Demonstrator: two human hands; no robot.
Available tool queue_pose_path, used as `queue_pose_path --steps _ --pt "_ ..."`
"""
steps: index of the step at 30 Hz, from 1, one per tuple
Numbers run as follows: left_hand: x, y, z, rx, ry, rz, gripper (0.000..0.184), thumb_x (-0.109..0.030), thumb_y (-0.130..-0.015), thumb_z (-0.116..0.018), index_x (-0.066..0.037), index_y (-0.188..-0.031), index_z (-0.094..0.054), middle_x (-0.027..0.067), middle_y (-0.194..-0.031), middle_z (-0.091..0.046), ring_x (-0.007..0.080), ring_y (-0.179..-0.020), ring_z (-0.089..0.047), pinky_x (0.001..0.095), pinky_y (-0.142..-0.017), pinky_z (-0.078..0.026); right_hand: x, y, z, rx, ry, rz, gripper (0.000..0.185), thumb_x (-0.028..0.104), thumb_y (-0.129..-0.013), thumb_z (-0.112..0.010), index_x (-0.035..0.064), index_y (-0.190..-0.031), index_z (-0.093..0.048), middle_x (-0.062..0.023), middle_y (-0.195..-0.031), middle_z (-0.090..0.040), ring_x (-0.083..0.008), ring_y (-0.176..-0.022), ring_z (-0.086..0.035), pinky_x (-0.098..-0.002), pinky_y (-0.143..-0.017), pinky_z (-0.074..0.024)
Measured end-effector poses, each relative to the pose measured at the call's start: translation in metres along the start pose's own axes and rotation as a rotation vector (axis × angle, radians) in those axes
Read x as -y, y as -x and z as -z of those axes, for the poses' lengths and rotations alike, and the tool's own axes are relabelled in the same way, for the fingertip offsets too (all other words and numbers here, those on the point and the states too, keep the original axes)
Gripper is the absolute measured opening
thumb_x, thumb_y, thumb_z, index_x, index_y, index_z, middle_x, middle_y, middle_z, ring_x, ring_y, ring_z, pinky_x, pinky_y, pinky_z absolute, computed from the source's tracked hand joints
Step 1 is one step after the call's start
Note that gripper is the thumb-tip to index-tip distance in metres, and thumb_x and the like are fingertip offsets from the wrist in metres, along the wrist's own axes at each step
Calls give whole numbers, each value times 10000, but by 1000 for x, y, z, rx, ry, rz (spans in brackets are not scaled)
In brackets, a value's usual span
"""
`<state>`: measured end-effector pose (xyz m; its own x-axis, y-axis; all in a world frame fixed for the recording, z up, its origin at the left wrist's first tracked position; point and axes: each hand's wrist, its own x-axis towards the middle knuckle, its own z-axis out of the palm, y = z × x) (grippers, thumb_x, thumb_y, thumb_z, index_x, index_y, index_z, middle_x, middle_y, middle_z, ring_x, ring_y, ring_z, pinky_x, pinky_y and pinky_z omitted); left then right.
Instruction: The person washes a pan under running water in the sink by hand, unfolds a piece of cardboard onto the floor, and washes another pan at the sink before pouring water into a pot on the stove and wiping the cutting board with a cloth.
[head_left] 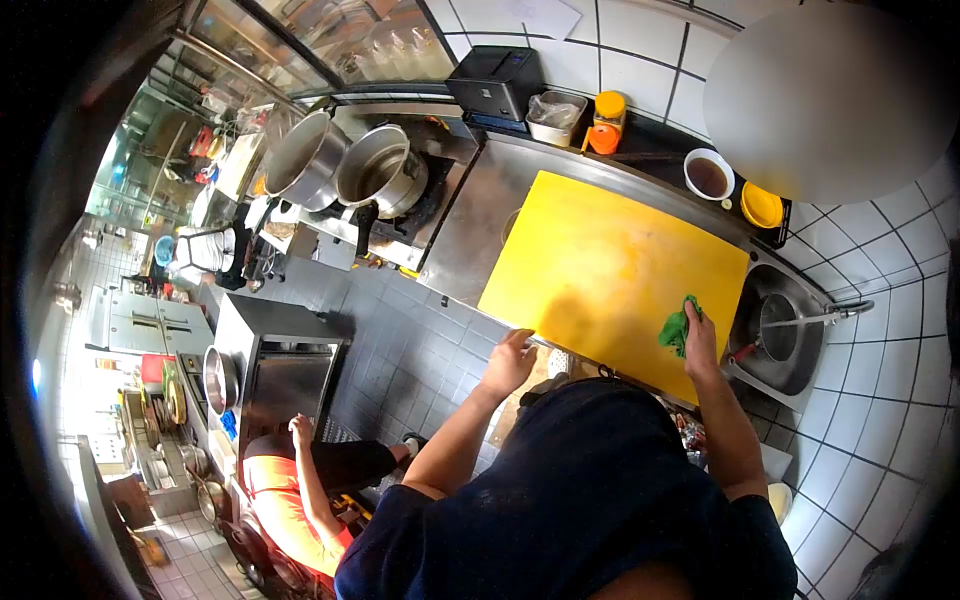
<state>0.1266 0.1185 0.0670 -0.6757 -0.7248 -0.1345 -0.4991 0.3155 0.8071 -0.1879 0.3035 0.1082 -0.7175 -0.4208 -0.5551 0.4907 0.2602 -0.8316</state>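
A green cloth (675, 328) is in my right hand (703, 342), pressed onto the right part of a large yellow cutting board (600, 250). My fingers are closed round the cloth's edge. My left hand (510, 365) is by the board's front edge, its fingers loosely bent and a little apart, with nothing visible in them. Whether its fingertips touch the board, I cannot tell. Faint darker marks and a shadow show on the board's surface.
Right of the board is a steel sink (800, 365) with a strainer (776, 325) under the tap. Two pots (382, 175) stand on the stove at left. A brown-liquid bowl (708, 175) and a yellow bowl (762, 205) sit behind. A person in orange (290, 500) is at lower left.
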Motion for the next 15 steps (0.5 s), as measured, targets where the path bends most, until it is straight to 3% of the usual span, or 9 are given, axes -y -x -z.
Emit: queue_pose_path --steps 3,6,9,10,13,15 --pt "12 14 18 -58 24 85 324 -72 -861 -631 27 -1170 -630 238 -1149 -639 338 -949 -693 391 -820 -578 -9 -10 -8 96 39 -8 416 419 -990 -589 17 -895 -634 -28 -741 -577 -167 -701 -589 -347 -659 -472" --pt "20 17 26 -100 -13 67 329 -67 -852 -629 25 -1168 -627 247 -1139 -634 360 -980 -675 407 -854 -559 -29 -38 -27 75 301 134 502 472 -1015 -502 13 -834 -589 -60 -614 -522 -215 -643 -622 -419 -646 -500" --pt "19 4 41 -227 -106 6 398 -83 -838 -657 31 -1213 -588 251 -1151 -624 395 -1054 -623 435 -933 -509 -44 -56 -59 131 504 491 543 514 -1007 -490 13 -868 -648 -94 -691 -612 -221 -706 -650 -412 -675 -498" --pt "20 -5 51 -312 -190 -52 424 -92 -835 -667 35 -1229 -575 255 -1163 -618 404 -1071 -610 443 -947 -499 -41 -54 -70 237 503 485 514 530 -958 -561 59 -1131 -672 -204 -1110 -660 -289 -1053 -642 -465 -867 -493" --pt "54 -44 93 -557 -392 -114 556 -122 -819 -709 60 -1302 -502 279 -1243 -571 445 -1154 -544 476 -995 -460 -32 -33 -102 385 1035 983 610 500 -894 -651 122 -1366 -566 -247 -1503 -379 -394 -1361 -411 -582 -1054 -360" --pt "73 -72 140 -683 -403 -73 615 -134 -813 -721 75 -1332 -466 297 -1302 -525 460 -1187 -512 487 -1025 -434 -28 -21 -115 468 1304 877 688 470 -857 -696 142 -1428 -499 -224 -1579 -222 -432 -1435 -242 -637 -1101 -251"
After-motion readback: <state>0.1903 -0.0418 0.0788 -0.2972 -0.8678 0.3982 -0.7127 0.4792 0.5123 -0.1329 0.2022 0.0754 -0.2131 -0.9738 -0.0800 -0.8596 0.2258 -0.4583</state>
